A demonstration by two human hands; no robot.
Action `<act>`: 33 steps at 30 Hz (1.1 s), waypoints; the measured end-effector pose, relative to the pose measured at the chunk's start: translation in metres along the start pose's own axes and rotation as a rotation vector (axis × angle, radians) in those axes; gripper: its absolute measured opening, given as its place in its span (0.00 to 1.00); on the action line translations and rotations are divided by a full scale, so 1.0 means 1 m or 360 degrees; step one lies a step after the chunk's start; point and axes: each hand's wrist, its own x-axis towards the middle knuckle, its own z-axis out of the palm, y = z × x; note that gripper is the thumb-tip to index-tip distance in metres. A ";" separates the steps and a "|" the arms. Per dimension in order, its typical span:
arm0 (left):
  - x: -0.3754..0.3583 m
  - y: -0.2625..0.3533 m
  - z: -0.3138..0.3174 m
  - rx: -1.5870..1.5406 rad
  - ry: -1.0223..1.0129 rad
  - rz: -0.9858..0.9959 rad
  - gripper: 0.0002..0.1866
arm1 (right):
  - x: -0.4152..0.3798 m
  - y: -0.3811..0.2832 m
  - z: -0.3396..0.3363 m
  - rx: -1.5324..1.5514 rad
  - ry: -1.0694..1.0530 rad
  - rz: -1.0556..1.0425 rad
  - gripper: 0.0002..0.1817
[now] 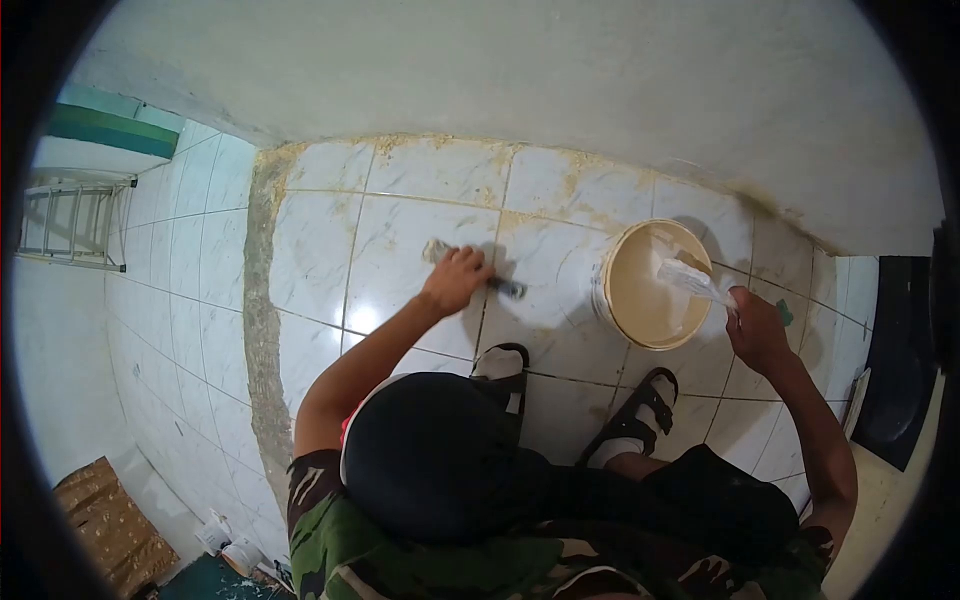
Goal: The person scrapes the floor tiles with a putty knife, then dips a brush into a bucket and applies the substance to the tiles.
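Note:
My left hand (458, 280) is closed round the middle of a scraper-like tool (507, 288), whose dark handle sticks out to the right and whose pale, smeared end shows at the left, above the floor tiles. On the right, my right hand (757, 332) grips the end of a whitish, coated stirring tool (695, 281). The far end of that tool is over the open bucket (603, 290), which holds cream-coloured, paint-like liquid. The bucket stands on the tiles between my two hands.
A grey wall (520, 75) rises beyond the tiled floor (420, 225), with yellowish crumbs along its foot. A rough grey strip (263, 330) crosses the floor at left. Farther left are a metal ladder (75, 222) and a brown sheet (112, 525). My sandalled feet are below the bucket.

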 end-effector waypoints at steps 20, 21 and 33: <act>0.071 0.173 -0.352 -0.0231 -0.0710 0.0303 0.14 | -0.015 0.018 0.002 0.0071 0.0275 -0.0372 0.12; 0.072 0.201 -0.346 -0.0058 -0.0883 0.0340 0.16 | -0.014 0.020 0.002 0.0019 0.0196 -0.0323 0.12; 0.096 0.267 -0.292 0.0180 -0.1232 0.0839 0.14 | -0.013 0.030 0.004 0.0029 0.0159 -0.0309 0.12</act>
